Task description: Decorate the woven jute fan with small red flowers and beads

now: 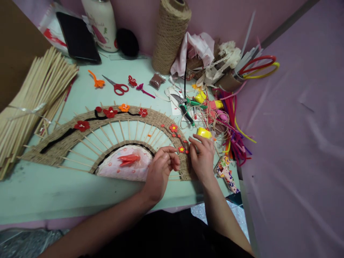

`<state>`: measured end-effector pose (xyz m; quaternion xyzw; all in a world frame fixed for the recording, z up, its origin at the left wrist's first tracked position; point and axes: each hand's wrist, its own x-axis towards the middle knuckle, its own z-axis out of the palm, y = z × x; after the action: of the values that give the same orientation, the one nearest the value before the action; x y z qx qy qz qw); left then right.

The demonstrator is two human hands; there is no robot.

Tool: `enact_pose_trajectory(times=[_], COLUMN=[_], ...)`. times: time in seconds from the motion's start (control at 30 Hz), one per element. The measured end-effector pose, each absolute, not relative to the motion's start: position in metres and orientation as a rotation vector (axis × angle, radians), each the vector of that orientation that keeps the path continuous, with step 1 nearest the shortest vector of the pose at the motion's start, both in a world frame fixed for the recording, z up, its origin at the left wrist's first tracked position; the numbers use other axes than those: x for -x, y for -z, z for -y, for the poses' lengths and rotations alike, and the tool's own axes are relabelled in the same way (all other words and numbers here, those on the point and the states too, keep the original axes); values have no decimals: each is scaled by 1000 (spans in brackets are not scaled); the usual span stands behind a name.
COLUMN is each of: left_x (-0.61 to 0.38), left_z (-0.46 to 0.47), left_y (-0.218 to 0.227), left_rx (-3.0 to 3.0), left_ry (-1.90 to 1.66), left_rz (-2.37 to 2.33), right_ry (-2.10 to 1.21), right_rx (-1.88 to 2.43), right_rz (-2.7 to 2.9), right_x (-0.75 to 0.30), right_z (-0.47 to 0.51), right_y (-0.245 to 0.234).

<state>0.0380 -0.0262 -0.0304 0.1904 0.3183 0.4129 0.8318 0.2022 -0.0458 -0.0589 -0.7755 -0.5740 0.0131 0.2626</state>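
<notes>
A woven fan-shaped piece [150,114] of twine and thin sticks lies on the table. Along its band run a black branch and red and orange flowers; small red flowers with yellow centres [173,128] and red dots sit at the right. My right hand [202,156] is over that right end, fingers apart, fingertips beside the lower small flower [181,149]. Loosely curled, its fingers apart, my left hand [162,170] hovers by the fan's white half-round centre [110,166]. I see nothing in either hand. Red modelling clay [129,159] on clear plastic rests on that centre.
Red-handled scissors [120,88], green-handled pruning shears [185,109] and a yellow clay block [204,133] lie behind the fan. A twine spool [172,36] stands at the back. Bundled sticks [32,104] fill the left; pipe cleaners [236,125] lie right.
</notes>
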Motion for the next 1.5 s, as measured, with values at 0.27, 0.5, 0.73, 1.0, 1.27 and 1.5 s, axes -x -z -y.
enact_pose_trajectory(times=[0.27,0.5,0.73,1.0,1.27,1.5], left_x=[-38,-38,-38,-37,-36,-38], left_z=[27,27,27,27,27,28], left_y=[31,32,31,29,27,32], left_rx=[-425,-436,-430,-425,-421,-456], left_ry=[-865,-866,-852,-848,-838,-824], left_rz=[-668,-660,-673,-648,-672,-666], right_ry=[-117,-75,-82,-178,-166,-181], right_rx=[2148,2149,2220,2250,2185,2239], right_rz=[1553,1450,1328,1294,1301,1313], right_x=[-199,-199,-195,-193,-193,-194], right_z=[45,43,33,31,34,35], right_y=[58,57,55,55,53,57])
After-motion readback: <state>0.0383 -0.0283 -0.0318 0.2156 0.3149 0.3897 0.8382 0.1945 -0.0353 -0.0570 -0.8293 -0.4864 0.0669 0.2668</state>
